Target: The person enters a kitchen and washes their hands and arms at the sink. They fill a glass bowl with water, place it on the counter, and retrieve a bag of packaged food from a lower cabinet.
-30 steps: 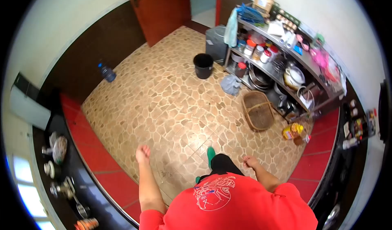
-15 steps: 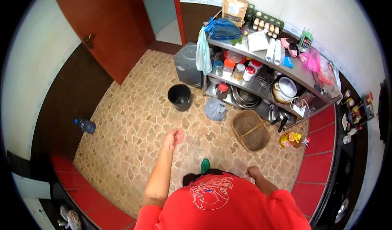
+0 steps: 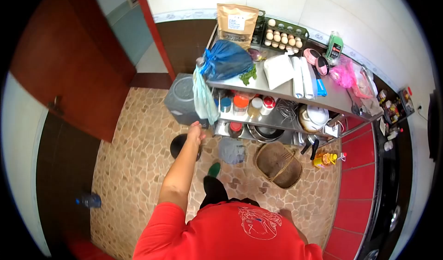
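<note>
My left hand reaches forward with its fingers loosely apart and nothing in them. It is just below the pale turquoise towel hanging at the shelf's left corner; whether it touches the towel I cannot tell. Beneath that forearm, a black bucket stands on the floor, partly covered by the arm. Low by my right side, my right hand is only partly visible, its fingers hidden. A blue plastic bag rests on the shelf top above the towel, beside some green leaves.
The metal shelf carries eggs, a brown paper pouch, jars and pots. On the floor are a grey bag, a wicker basket and an oil bottle. A grey bin stands left of the shelf.
I have stepped closer to the shelf. My left hand has moved forward and up, from over the floor to the hanging towel, its arm now crossing the bucket. My right hand has dropped back.
</note>
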The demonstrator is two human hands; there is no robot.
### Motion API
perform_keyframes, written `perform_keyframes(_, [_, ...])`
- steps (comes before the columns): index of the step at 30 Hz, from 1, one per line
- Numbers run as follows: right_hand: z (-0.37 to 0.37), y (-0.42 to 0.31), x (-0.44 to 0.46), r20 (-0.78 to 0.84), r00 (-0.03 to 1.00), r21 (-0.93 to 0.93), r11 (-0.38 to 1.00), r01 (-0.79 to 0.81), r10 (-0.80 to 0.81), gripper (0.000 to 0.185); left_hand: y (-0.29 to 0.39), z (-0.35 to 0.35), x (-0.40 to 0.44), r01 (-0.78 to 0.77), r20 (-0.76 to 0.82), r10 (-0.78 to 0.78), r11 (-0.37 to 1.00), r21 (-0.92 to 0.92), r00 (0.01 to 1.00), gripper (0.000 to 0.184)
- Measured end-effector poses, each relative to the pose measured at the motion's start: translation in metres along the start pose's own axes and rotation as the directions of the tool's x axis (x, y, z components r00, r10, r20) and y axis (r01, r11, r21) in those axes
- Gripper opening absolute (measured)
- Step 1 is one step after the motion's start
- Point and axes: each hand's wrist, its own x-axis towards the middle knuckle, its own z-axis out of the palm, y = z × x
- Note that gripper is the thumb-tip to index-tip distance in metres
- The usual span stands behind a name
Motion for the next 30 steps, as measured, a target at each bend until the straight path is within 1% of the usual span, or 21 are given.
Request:
perform_keyframes(3, [0.082, 0.018, -0.072, 0.112, 0.969, -0.223, 0.956, -0.190, 0.219, 0.025, 0.020, 0.015, 0.075, -0.033, -0.014, 0.033, 0.999, -0.037, 0.999, 0.048])
perform_keyframes(5, [0.039, -0.038, -0.088, 0.223, 0.905, 0.133, 0.908, -0.397, 0.363, 0.025, 0.021, 0.023, 0.120, -0.104, -0.009, 0.104, 0.994, 0.015, 0.995, 0.047])
perform_keyframes(6, [0.014, -0.070, -0.089, 0.271, 0.868, 0.344, 0.800, -0.492, 0.417, 0.025, 0.000, 0.018, 0.174, -0.201, 0.034, 0.199, 0.976, 0.084, 0.979, 0.045])
perform_keyframes(8, [-0.024, -0.125, -0.079, 0.344, 0.810, 0.663, 0.488, -0.567, 0.475, 0.026, 0.010, 0.035, 0.173, -0.196, 0.103, 0.188, 0.978, 0.068, 0.977, 0.038])
perform_keyframes(10, [-0.046, -0.167, -0.067, 0.351, 0.810, 0.802, 0.296, -0.519, 0.469, 0.027, 0.012, 0.042, 0.170, -0.182, 0.166, 0.170, 0.981, 0.063, 0.971, 0.031])
perform_keyframes(11, [-0.047, -0.180, -0.063, 0.339, 0.822, 0.837, 0.253, -0.485, 0.457, 0.027, 0.008, 0.040, 0.175, -0.249, 0.120, 0.222, 0.917, 0.311, 0.968, 0.031])
perform_keyframes(12, [-0.049, -0.191, -0.060, 0.331, 0.825, 0.859, 0.215, -0.464, 0.458, 0.027, 0.003, 0.036, 0.177, -0.291, 0.088, 0.290, 0.791, 0.539, 0.953, 0.035])
perform_keyframes(13, [-0.101, -0.231, -0.062, 0.243, 0.851, 0.967, -0.181, -0.177, 0.465, 0.023, -0.005, 0.030, 0.180, -0.292, 0.103, 0.283, 0.786, 0.544, 0.953, 0.035])
perform_keyframes(14, [-0.144, -0.259, -0.054, 0.176, 0.882, 0.983, -0.036, -0.178, 0.436, 0.024, -0.014, 0.024, 0.186, -0.276, 0.097, 0.263, 0.824, 0.496, 0.960, 0.035])
perform_keyframes(15, [-0.169, -0.278, -0.041, 0.117, 0.910, 0.991, 0.010, -0.132, 0.397, 0.025, -0.020, 0.016, 0.187, -0.258, 0.088, 0.244, 0.858, 0.445, 0.966, 0.037])
perform_keyframes(16, [-0.193, -0.295, -0.031, 0.110, 0.928, 0.984, 0.091, -0.152, 0.355, 0.025, -0.021, 0.008, 0.174, -0.339, 0.088, 0.339, 0.817, 0.466, 0.937, 0.036])
perform_keyframes(17, [-0.198, -0.302, -0.015, 0.034, 0.950, 0.974, 0.204, -0.101, 0.309, 0.024, -0.017, -0.001, 0.161, -0.342, 0.092, 0.340, 0.814, 0.469, 0.936, 0.036])
perform_keyframes(18, [-0.211, -0.312, -0.004, -0.019, 0.972, 0.977, 0.209, -0.032, 0.236, 0.024, -0.010, -0.010, 0.146, -0.307, 0.093, 0.299, 0.832, 0.463, 0.950, 0.035])
perform_keyframes(19, [-0.232, -0.326, -0.002, -0.020, 0.979, 0.963, 0.267, -0.036, 0.202, 0.024, -0.007, -0.018, 0.132, -0.273, 0.094, 0.259, 0.848, 0.454, 0.961, 0.034])
perform_keyframes(21, [-0.246, -0.342, 0.013, -0.028, 0.985, 0.968, 0.249, -0.015, 0.170, 0.026, -0.010, -0.041, 0.102, -0.273, 0.086, 0.259, 0.918, 0.289, 0.962, 0.032])
perform_keyframes(23, [-0.271, -0.369, 0.021, -0.007, 0.997, 0.995, 0.100, 0.000, 0.077, 0.029, -0.009, -0.064, 0.074, -0.375, 0.237, 0.303, 0.841, 0.389, 0.923, 0.029])
perform_keyframes(25, [-0.287, -0.400, 0.031, -0.076, 0.996, 0.994, 0.075, 0.080, -0.052, 0.031, 0.001, -0.081, 0.042, -0.640, 0.448, 0.467, 0.444, 0.627, 0.763, 0.026])
perform_keyframes(26, [-0.301, -0.420, 0.030, -0.107, 0.992, 0.986, 0.118, 0.115, -0.070, 0.032, 0.007, -0.081, 0.025, -0.653, 0.469, 0.464, 0.428, 0.625, 0.752, 0.026])
perform_keyframes(28, [-0.307, -0.466, 0.037, -0.192, 0.977, 0.961, 0.184, 0.208, -0.097, 0.032, 0.017, -0.080, -0.014, -0.628, 0.493, 0.399, 0.589, 0.509, 0.774, 0.023])
perform_keyframes(29, [-0.303, -0.486, 0.044, -0.250, 0.962, 0.941, 0.207, 0.268, -0.109, 0.032, 0.026, -0.071, -0.040, -0.676, 0.536, 0.422, 0.556, 0.484, 0.731, 0.020])
perform_keyframes(30, [-0.306, -0.509, 0.043, -0.274, 0.951, 0.946, 0.139, 0.294, -0.145, 0.034, 0.037, -0.065, -0.061, -0.640, 0.581, 0.310, 0.549, 0.537, 0.753, 0.019])
